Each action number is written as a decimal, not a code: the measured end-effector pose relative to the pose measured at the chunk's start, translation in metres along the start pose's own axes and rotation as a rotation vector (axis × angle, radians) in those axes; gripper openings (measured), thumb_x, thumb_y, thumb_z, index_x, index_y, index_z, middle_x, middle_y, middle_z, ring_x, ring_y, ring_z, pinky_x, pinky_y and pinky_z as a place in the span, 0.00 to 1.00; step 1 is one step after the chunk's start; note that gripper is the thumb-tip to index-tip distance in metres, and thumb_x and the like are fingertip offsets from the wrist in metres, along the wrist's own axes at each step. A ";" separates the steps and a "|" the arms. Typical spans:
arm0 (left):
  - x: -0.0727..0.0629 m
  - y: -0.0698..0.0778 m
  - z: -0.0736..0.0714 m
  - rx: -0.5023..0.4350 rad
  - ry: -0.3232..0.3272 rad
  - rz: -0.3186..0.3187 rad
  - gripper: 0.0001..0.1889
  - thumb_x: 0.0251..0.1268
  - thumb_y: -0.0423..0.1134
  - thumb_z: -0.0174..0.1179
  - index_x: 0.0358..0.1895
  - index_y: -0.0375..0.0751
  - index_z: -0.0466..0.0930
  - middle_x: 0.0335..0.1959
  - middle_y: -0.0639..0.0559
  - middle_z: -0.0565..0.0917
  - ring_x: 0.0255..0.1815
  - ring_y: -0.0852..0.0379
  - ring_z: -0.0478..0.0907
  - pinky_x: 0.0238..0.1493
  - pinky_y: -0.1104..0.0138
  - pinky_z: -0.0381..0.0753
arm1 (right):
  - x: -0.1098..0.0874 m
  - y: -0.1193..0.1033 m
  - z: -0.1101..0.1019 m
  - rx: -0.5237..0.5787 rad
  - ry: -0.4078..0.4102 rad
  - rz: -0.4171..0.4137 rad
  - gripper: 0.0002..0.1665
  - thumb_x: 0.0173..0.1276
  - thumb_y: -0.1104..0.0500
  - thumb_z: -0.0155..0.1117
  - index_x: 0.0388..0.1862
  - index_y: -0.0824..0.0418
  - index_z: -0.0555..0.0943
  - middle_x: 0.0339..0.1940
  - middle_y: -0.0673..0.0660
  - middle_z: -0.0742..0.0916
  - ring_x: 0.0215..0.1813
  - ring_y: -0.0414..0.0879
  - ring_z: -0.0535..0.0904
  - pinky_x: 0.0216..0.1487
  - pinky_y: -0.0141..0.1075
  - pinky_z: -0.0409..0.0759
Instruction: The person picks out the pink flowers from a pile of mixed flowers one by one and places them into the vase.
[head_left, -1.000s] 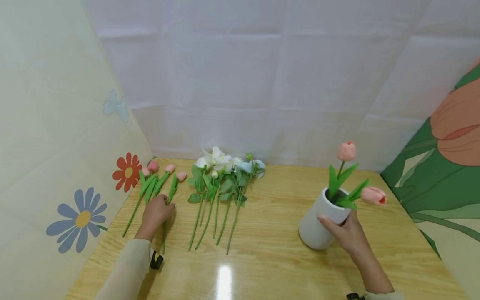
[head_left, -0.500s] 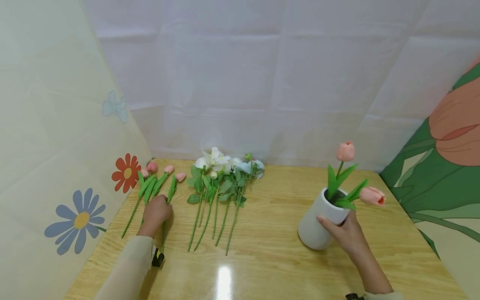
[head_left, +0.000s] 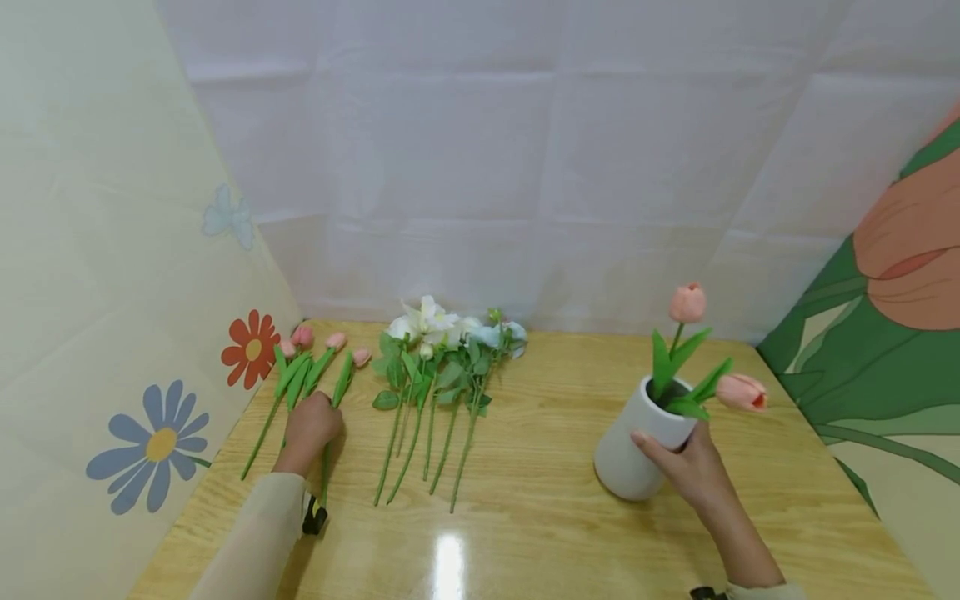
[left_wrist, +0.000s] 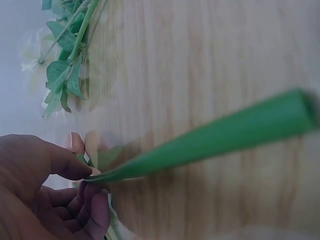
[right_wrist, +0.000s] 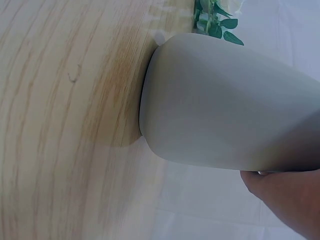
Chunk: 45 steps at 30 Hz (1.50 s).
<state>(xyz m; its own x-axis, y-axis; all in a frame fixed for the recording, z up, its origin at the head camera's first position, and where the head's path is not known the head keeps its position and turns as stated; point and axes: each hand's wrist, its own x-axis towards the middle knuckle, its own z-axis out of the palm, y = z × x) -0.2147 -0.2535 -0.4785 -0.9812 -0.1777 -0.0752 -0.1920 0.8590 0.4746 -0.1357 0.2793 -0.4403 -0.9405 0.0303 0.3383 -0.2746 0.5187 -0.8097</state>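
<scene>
At the left of the table, my left hand (head_left: 311,429) pinches the green stem (left_wrist: 210,137) of a pink tulip (head_left: 362,357) between thumb and fingers; the left wrist view shows the stem running toward the camera. Other pink tulips (head_left: 302,336) lie just beyond that hand, their stems partly hidden by it. My right hand (head_left: 697,462) grips the side of a white vase (head_left: 637,454), thumb in front and most fingers hidden behind. The vase leans a little to the right. Two pink tulips (head_left: 688,303) stand in it, one upright, one drooping over the rim.
White lilies (head_left: 427,321), blue flowers (head_left: 498,335) and green stems lie side by side mid-table. A white cloth (head_left: 450,167) hangs behind the wooden table (head_left: 540,517). Printed flower panels (head_left: 161,446) close in the left and right sides.
My left fingers have drawn together on the tulip stem, with the hand shifting slightly. The right hand keeps its grip on the vase, and the head view has moved only a little.
</scene>
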 end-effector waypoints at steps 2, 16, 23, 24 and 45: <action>0.000 -0.001 0.000 -0.015 -0.002 0.001 0.10 0.65 0.33 0.48 0.26 0.33 0.74 0.25 0.41 0.78 0.27 0.45 0.75 0.30 0.52 0.77 | 0.000 0.000 0.000 -0.007 0.001 0.003 0.39 0.66 0.65 0.72 0.71 0.66 0.64 0.47 0.38 0.79 0.47 0.29 0.77 0.45 0.22 0.77; 0.002 -0.006 -0.006 -0.020 -0.030 0.023 0.19 0.61 0.31 0.49 0.11 0.45 0.66 0.11 0.53 0.67 0.16 0.54 0.65 0.21 0.65 0.65 | 0.001 -0.001 0.000 -0.007 0.001 0.006 0.38 0.66 0.65 0.72 0.71 0.66 0.64 0.47 0.38 0.79 0.47 0.29 0.77 0.45 0.23 0.77; 0.004 -0.010 -0.009 -0.040 -0.066 -0.006 0.19 0.64 0.31 0.48 0.15 0.39 0.80 0.11 0.51 0.78 0.19 0.52 0.75 0.24 0.63 0.70 | 0.002 0.000 -0.001 -0.004 -0.005 0.003 0.38 0.66 0.65 0.72 0.71 0.66 0.64 0.47 0.36 0.79 0.47 0.28 0.77 0.44 0.23 0.77; 0.003 -0.010 -0.009 -0.053 -0.070 -0.014 0.19 0.64 0.31 0.48 0.16 0.39 0.81 0.12 0.51 0.79 0.19 0.52 0.76 0.24 0.63 0.71 | 0.002 0.000 -0.001 -0.006 -0.006 0.004 0.38 0.66 0.65 0.72 0.70 0.66 0.65 0.47 0.36 0.79 0.47 0.29 0.77 0.44 0.23 0.77; -0.005 0.008 -0.019 -0.374 -0.013 -0.066 0.20 0.80 0.37 0.49 0.61 0.23 0.76 0.45 0.39 0.88 0.30 0.57 0.88 0.36 0.62 0.86 | 0.004 -0.001 -0.002 -0.021 -0.028 0.047 0.41 0.68 0.62 0.71 0.74 0.64 0.60 0.50 0.41 0.78 0.49 0.27 0.76 0.46 0.22 0.76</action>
<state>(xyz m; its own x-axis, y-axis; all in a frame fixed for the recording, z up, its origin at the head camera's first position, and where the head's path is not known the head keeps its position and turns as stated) -0.2111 -0.2554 -0.4578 -0.9676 -0.2186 -0.1262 -0.2365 0.6106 0.7558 -0.1387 0.2803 -0.4369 -0.9577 0.0313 0.2861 -0.2258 0.5348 -0.8142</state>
